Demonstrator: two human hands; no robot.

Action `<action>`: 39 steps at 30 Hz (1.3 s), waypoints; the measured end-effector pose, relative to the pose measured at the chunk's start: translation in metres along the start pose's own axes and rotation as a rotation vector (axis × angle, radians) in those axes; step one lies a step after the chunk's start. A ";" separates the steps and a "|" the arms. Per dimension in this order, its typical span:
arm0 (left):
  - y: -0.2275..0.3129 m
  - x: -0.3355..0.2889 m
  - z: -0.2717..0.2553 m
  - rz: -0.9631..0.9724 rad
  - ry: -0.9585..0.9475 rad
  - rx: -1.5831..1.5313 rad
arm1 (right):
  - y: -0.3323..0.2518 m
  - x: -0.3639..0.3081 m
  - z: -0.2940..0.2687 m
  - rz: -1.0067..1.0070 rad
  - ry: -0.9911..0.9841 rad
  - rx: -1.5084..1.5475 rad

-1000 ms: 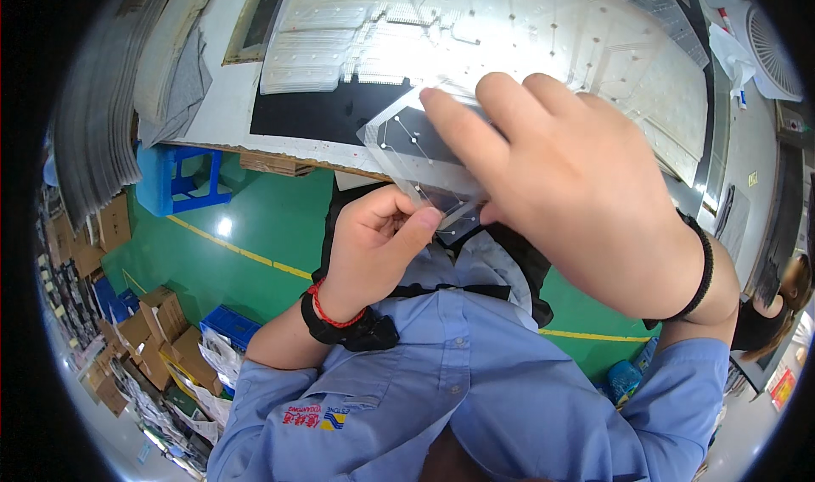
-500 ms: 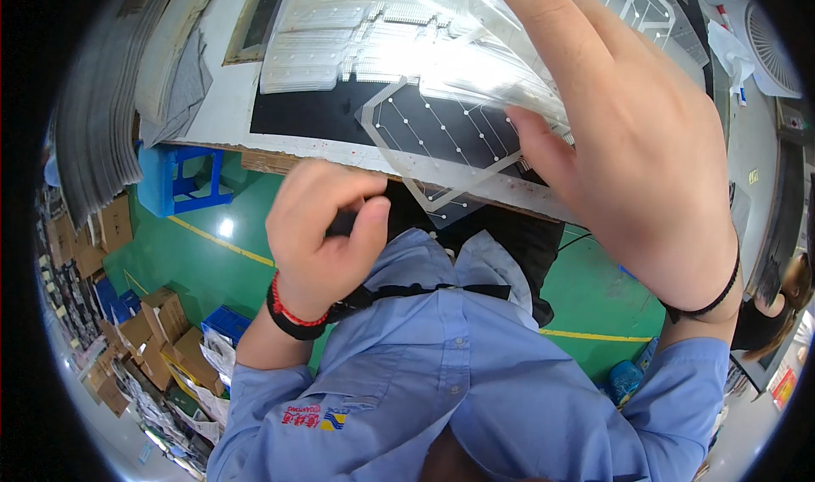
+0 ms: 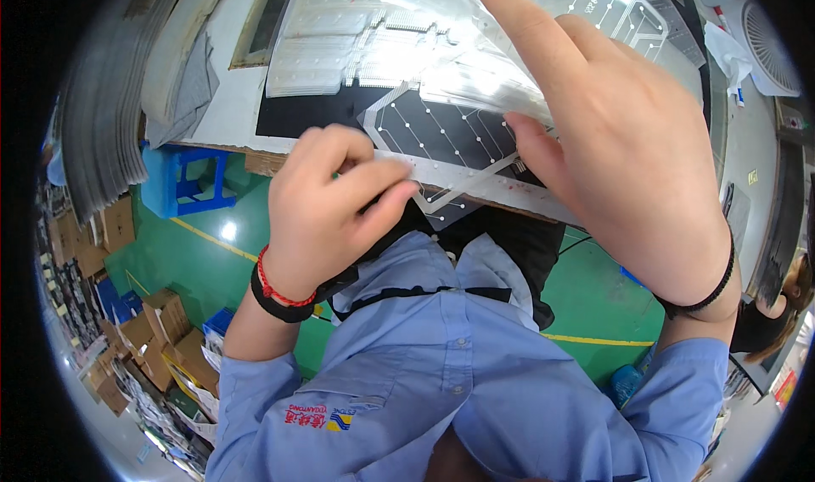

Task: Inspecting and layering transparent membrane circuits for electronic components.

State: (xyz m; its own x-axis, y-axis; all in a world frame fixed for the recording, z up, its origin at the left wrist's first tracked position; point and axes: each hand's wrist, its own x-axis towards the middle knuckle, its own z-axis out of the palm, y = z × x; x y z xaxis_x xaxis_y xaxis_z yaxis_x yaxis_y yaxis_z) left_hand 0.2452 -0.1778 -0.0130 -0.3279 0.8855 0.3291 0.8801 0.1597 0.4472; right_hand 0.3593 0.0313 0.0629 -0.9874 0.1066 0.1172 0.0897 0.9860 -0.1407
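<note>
A clear plastic film with white circuit lines and dots (image 3: pixel 441 131) lies over a black sheet (image 3: pixel 284 119), its pointed corner hanging past the table's front edge. My left hand (image 3: pixel 327 198) is at that film's near left edge, fingers curled, thumb and forefinger tips almost together; anything between them is too small or blurred to make out. Over the right part of the film, my right hand (image 3: pixel 628 134) has its fingers stretched and apart, the thumb low by the film's surface. Behind the film is a glossy pile of clear printed films (image 3: pixel 310 66), partly lost in glare.
A grey cloth (image 3: pixel 197 79) and a tall stack of thin sheets (image 3: pixel 98 117) are at the left. Below the table stands a blue stool (image 3: pixel 191 181). Cardboard boxes (image 3: pixel 165 316) sit on the green floor. A white fan (image 3: pixel 768 45) is far right, near another person (image 3: pixel 764 316).
My left hand has moved right and up to the film's edge, its thumb and forefinger drawing closer. My right hand has shifted slightly left and down, still spread.
</note>
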 end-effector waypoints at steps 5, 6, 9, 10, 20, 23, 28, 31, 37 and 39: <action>-0.007 -0.034 0.005 -0.026 0.014 -0.431 | 0.002 0.001 0.000 0.011 0.003 -0.001; -0.007 -0.037 0.004 -0.054 -0.060 -0.505 | 0.002 0.002 -0.001 0.014 0.005 -0.002; 0.000 -0.049 0.020 -0.228 -0.063 -0.672 | 0.004 0.001 -0.001 0.024 0.011 -0.007; 0.002 -0.050 0.021 -0.272 -0.134 -0.707 | 0.005 0.001 -0.001 0.027 0.012 -0.008; 0.018 -0.047 0.032 -0.498 -0.049 -1.241 | 0.010 0.003 -0.001 0.045 0.025 -0.021; 0.016 -0.047 0.032 -0.523 0.006 -1.251 | 0.011 0.003 -0.003 0.052 0.023 -0.024; 0.019 -0.046 0.031 -0.570 0.049 -1.230 | 0.010 0.000 -0.001 0.049 0.011 -0.022; 0.012 -0.051 0.038 -0.481 0.032 -1.259 | 0.010 -0.001 -0.001 0.053 0.004 -0.023; -0.031 -0.066 0.056 -0.227 -0.469 -0.768 | 0.011 -0.002 -0.001 0.060 -0.017 -0.027; -0.050 -0.089 0.089 -0.193 -0.452 -0.464 | 0.010 -0.003 -0.003 0.063 -0.030 -0.030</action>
State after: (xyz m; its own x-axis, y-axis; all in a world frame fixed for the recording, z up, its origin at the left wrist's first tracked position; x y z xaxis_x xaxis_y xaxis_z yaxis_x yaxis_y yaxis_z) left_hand 0.2607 -0.2257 -0.1391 -0.2001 0.9714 -0.1279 0.5483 0.2192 0.8071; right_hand 0.3631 0.0409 0.0639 -0.9831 0.1649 0.0791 0.1551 0.9809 -0.1172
